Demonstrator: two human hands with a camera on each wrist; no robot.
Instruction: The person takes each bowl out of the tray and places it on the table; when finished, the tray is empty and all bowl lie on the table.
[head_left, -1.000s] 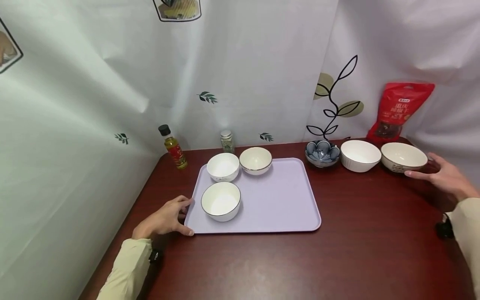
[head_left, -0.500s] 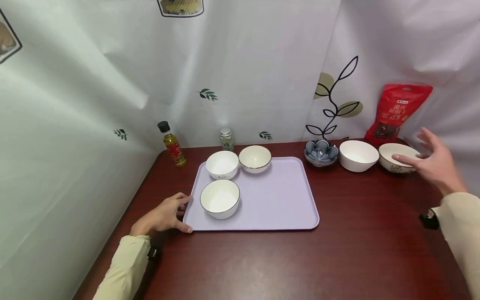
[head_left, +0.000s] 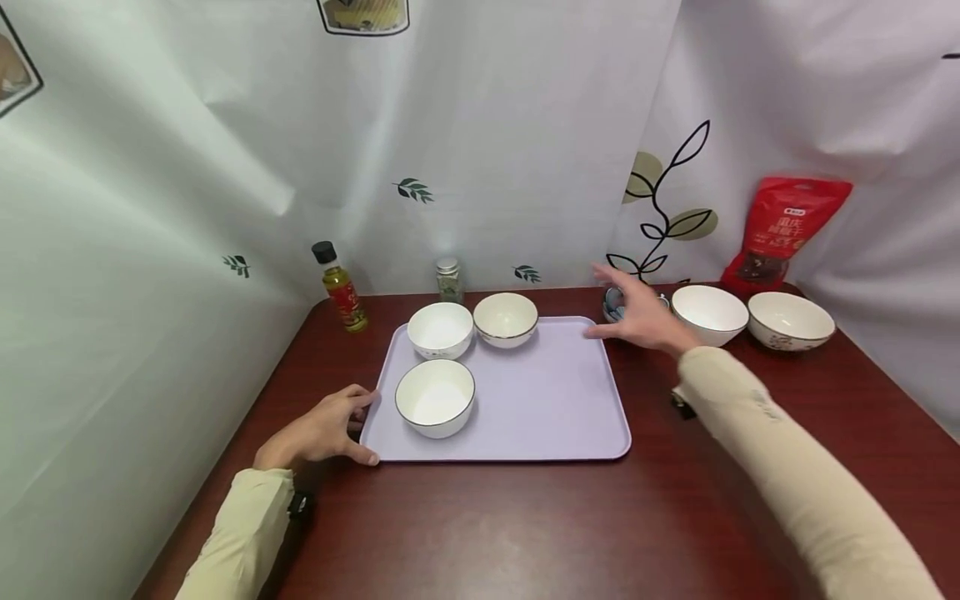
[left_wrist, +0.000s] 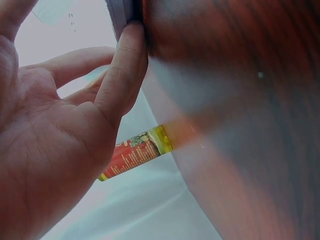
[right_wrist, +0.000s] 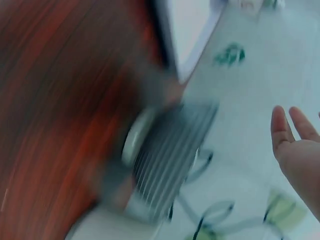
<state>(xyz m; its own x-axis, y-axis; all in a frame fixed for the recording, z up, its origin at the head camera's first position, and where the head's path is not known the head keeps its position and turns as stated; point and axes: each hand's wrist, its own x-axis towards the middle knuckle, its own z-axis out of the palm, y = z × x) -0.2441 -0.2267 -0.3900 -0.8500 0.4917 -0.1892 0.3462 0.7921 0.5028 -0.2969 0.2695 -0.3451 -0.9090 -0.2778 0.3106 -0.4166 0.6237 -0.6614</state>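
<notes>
In the head view my left hand [head_left: 322, 431] is at the front left corner of a lilac tray [head_left: 540, 417], its thumb by the front edge and fingers along the left edge. The left wrist view shows those fingertips touching the tray's rim. Three white bowls stand on the tray's left part: a dark-rimmed one [head_left: 435, 398] in front, a white one [head_left: 441, 330] and a cream one [head_left: 506, 320] behind. My right hand [head_left: 642, 315], fingers spread and holding nothing, overlaps the blue flower-shaped bowl [head_left: 611, 306]. In the right wrist view that ridged bowl [right_wrist: 175, 155] is blurred.
Right of the blue bowl stand a white ribbed bowl [head_left: 710, 312] and a patterned cream bowl [head_left: 790, 322]. A red packet [head_left: 783, 229] leans on the back curtain. An oil bottle [head_left: 343, 292] and a small jar [head_left: 449, 282] stand behind the tray's left side.
My right hand has moved left from the patterned cream bowl, which stays in place, to the blue bowl by the tray. My left hand stays at the tray corner.
</notes>
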